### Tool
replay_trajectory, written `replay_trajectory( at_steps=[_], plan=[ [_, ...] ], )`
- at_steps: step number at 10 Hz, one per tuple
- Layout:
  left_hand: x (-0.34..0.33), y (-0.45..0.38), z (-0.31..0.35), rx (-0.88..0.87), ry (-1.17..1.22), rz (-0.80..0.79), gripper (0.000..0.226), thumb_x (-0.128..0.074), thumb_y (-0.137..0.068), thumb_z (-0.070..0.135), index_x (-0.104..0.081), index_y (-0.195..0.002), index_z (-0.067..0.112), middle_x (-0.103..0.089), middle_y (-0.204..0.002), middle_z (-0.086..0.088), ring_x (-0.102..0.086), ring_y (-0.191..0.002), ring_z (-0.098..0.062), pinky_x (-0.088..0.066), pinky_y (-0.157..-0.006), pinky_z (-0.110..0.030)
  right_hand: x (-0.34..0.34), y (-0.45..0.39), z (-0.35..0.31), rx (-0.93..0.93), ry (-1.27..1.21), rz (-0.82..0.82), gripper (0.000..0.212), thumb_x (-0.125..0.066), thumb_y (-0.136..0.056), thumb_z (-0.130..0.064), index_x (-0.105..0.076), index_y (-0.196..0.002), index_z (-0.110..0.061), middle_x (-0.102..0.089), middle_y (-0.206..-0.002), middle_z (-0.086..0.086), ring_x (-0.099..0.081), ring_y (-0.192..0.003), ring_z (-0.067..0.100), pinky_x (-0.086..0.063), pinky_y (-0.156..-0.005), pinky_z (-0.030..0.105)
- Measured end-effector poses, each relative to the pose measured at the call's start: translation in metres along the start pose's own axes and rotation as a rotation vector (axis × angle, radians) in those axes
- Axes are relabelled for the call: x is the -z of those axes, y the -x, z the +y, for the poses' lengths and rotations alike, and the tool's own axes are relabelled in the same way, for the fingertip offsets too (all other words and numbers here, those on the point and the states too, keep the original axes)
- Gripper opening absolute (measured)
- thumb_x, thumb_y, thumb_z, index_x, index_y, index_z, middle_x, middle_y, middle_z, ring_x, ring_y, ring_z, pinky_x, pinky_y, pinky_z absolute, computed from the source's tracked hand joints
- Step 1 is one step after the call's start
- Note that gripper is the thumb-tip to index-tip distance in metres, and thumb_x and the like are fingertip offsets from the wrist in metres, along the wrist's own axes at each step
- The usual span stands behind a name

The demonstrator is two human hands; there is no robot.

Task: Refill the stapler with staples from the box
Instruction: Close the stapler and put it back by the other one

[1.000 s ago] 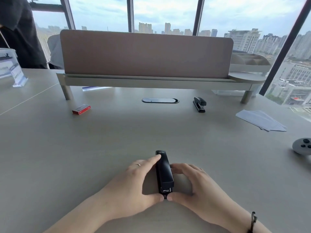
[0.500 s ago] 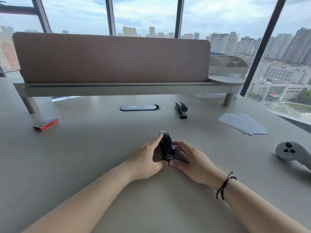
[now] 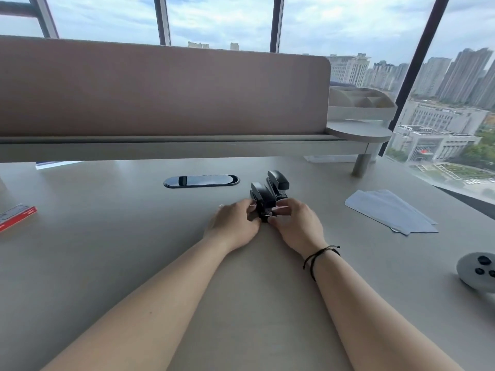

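I've got the black stapler (image 3: 262, 200) pinned between both hands, out at arm's reach on the grey desk (image 3: 134, 236). My left hand (image 3: 235, 223) is closed against its left flank with the thumb tucked at the near end; that's my brace, so the body won't skate away. My right hand (image 3: 296, 223) clamps the other side, fingertips curled over the near end where a bit of metal shows. My guess is that's where it opens, so that's where I'm working. Whether the top has started to lift, I can't tell; my fingers cover the seam.

Just behind it stands a second black stapler (image 3: 278, 180), so close the two look nearly touching. I'm keeping mine low and flat so I don't knock that one.

The red staple box (image 3: 17, 218) sits well apart, at the far left edge of the desk, partly cut off from view. That's a long reach for the left hand, so I reckon the opening comes first and the box after. The sheets of paper (image 3: 388, 210) and a grey controller (image 3: 476, 271) lie off to my right, out of the way.
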State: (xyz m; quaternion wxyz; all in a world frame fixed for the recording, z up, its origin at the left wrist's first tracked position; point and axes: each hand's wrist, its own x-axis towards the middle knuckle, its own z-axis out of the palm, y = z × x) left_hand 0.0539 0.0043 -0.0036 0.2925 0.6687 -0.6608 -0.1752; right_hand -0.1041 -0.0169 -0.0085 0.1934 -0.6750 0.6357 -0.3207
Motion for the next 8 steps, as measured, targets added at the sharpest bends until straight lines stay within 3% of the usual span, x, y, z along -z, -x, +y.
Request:
replay_trajectory(
  at_steps=[2, 4, 7, 8],
  plan=[
    [-0.013, -0.036, 0.002, -0.018, -0.032, 0.012, 0.038, -0.061, -0.085, 0.037, -0.063, -0.122, 0.028, -0.071, -0.127, 0.006, -0.062, -0.121, -0.026, -0.048, -0.102, -0.039, -0.007, -0.027, 0.006, -0.080, -0.063, 0.123, 0.034, -0.077, -0.073, -0.035, -0.068, -0.105, -0.027, -0.079, -0.096, -0.008, -0.070, -0.102, 0.021, -0.054, -0.090, 0.039],
    [-0.019, -0.053, 0.002, -0.053, -0.069, 0.013, 0.042, -0.062, -0.089, 0.042, -0.060, -0.129, 0.026, -0.066, -0.135, 0.006, -0.058, -0.127, -0.022, -0.044, -0.106, -0.038, -0.008, -0.041, 0.008, -0.117, -0.062, 0.152, 0.030, -0.075, -0.074, -0.036, -0.067, -0.100, -0.026, -0.076, -0.099, -0.002, -0.067, -0.101, 0.026, -0.053, -0.085, 0.036],
    [-0.016, -0.045, -0.002, -0.051, -0.028, 0.011, 0.048, -0.065, -0.088, 0.039, -0.057, -0.133, 0.023, -0.065, -0.137, 0.005, -0.057, -0.128, -0.021, -0.046, -0.105, -0.035, -0.007, -0.036, 0.006, -0.090, -0.063, 0.121, 0.021, -0.074, -0.077, -0.031, -0.066, -0.095, -0.024, -0.076, -0.095, -0.003, -0.067, -0.099, 0.025, -0.053, -0.086, 0.036],
    [-0.007, -0.027, -0.006, -0.088, 0.026, -0.064, 0.049, -0.068, -0.088, 0.033, -0.058, -0.134, 0.020, -0.064, -0.137, 0.003, -0.057, -0.129, -0.016, -0.043, -0.106, -0.028, -0.002, -0.028, 0.003, -0.024, -0.049, 0.053, 0.015, -0.076, -0.075, -0.028, -0.067, -0.086, -0.023, -0.074, -0.086, -0.005, -0.068, -0.092, 0.023, -0.052, -0.077, 0.031]
  ],
)
